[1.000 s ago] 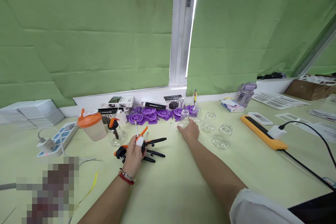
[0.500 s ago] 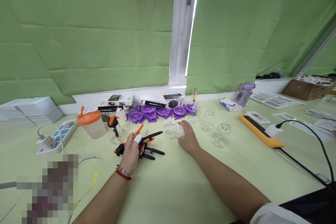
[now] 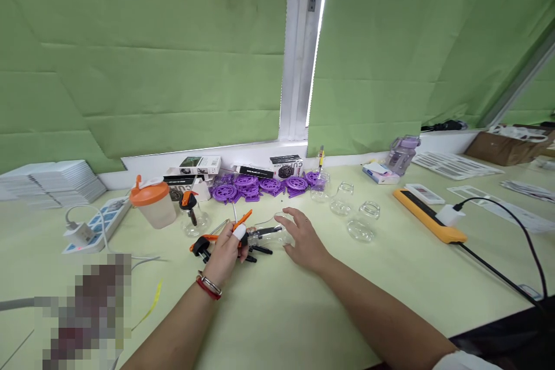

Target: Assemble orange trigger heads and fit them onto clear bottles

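My left hand (image 3: 226, 253) is closed around a spray head with an orange lever (image 3: 243, 219) and a black tube pointing right. In my right hand (image 3: 307, 240) is a clear glass bottle (image 3: 282, 237) lying on its side. Its mouth faces left, and the black tube shows inside it. More orange and black spray heads (image 3: 201, 247) lie on the table under and beside my left hand; part of them is hidden. A glass bottle with a spray head fitted (image 3: 191, 217) stands behind my left hand. To the right stand several bare glass bottles (image 3: 361, 229).
Purple wheel-shaped pieces (image 3: 245, 182) and small boxes (image 3: 286, 166) line the wall. An orange-lidded cup (image 3: 156, 205) and a white power strip (image 3: 108, 217) stand at left. On the right are a yellow power strip (image 3: 427, 219) with a cable and a purple water bottle (image 3: 402, 155).
My right hand has brought the glass bottle left and slightly down, over the black tube. My left hand has shifted a little right with the spray head.
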{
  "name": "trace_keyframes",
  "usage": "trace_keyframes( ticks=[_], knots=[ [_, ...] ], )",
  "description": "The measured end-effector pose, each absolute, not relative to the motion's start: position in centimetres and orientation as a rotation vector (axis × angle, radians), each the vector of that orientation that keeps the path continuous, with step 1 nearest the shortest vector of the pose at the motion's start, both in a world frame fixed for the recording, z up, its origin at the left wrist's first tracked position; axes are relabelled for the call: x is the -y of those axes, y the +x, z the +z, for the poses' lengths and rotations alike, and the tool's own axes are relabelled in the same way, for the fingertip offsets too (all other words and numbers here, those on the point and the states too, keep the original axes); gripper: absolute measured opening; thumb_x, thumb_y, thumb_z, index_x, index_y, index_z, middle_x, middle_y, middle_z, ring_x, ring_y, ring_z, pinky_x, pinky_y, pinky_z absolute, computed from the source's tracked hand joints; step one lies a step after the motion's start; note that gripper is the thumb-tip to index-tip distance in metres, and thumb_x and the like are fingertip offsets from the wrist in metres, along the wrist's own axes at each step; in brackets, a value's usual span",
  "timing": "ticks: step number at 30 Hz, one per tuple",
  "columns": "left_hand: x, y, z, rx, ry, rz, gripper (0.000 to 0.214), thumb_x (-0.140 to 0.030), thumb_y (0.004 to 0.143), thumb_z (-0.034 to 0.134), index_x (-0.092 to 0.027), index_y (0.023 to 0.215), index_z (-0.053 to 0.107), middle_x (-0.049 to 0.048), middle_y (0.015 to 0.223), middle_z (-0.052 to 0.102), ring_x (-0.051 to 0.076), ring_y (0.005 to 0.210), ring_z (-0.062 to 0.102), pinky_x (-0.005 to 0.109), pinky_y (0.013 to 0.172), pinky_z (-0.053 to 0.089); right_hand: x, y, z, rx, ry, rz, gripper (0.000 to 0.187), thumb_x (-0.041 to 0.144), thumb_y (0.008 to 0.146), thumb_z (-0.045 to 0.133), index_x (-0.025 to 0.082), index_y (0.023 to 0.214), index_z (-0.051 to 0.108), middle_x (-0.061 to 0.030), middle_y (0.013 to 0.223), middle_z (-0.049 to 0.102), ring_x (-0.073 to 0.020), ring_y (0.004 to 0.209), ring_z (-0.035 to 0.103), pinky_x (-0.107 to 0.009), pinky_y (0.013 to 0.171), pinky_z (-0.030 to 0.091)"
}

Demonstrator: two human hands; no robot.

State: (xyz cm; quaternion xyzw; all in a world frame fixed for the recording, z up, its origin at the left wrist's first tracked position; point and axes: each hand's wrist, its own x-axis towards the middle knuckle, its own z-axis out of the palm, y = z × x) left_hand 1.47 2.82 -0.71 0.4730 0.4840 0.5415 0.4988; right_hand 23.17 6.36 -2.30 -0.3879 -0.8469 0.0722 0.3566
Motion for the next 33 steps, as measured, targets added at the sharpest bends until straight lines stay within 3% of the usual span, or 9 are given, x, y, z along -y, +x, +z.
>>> trace_keyframes(
  ticks=[10,15,20,26,33],
  knots=[
    [-2.2,2.2,-0.1,-1.061,1.038,1.236,0.038,-0.05,0.079,0.058,-0.015,0.095,0.057,-0.0035,0.061,0.052,0.009,0.044,0.045,0.022,0.039,0.034,-5.7,23.9,-1.7,2.21,-0.939,0.152,0.073,0.004,0.064,0.056,0.026,0.133,0.045,-0.0117,0.134,0.041,-0.0295,0.127,0.037,-0.05,0.104,0.036],
    [-2.1,2.4,0.2,-1.05,1.004,1.231,0.039,-0.052,0.081,0.055,-0.015,0.093,0.055,-0.0057,0.057,0.047,0.009,0.044,0.044,0.022,0.038,0.034,-5.8,24.8,-1.7,2.12,-0.87,0.432,0.076,0.016,0.067,0.066,0.024,0.136,0.037,-0.0124,0.137,0.04,-0.0275,0.13,0.036,-0.047,0.108,0.034],
    [-2.2,2.3,-0.1,-1.087,1.053,1.188,0.035,-0.051,0.084,0.051,-0.018,0.09,0.051,-0.0038,0.063,0.053,0.008,0.041,0.045,0.021,0.035,0.033,-6.3,25.5,-1.5,2.068,-0.781,0.589,0.074,0.022,0.062,0.075,0.024,0.129,0.044,-0.0118,0.134,0.043,-0.0272,0.128,0.04,-0.046,0.109,0.033],
    [-2.1,2.3,-0.1,-1.282,1.143,1.1,0.049,-0.06,0.087,0.034,-0.015,0.091,0.053,-0.0019,0.057,0.056,0.007,0.031,0.038,0.021,0.032,0.025,-6.4,25.6,-1.5,2.037,-0.685,0.683,0.072,0.021,0.063,0.076,0.026,0.128,0.046,-0.0113,0.135,0.044,-0.0274,0.129,0.04,-0.046,0.11,0.031],
    [-1.6,2.8,0.8,-1.414,1.123,1.101,0.044,-0.059,0.088,0.031,-0.018,0.082,0.047,-0.0037,0.049,0.052,0.006,0.029,0.033,0.02,0.033,0.021,-6.4,25.5,-2.1,1.904,-0.702,1.053,0.078,0.031,0.059,0.083,0.026,0.127,0.046,-0.011,0.132,0.044,-0.0268,0.121,0.046,-0.043,0.098,0.043]
  ],
)
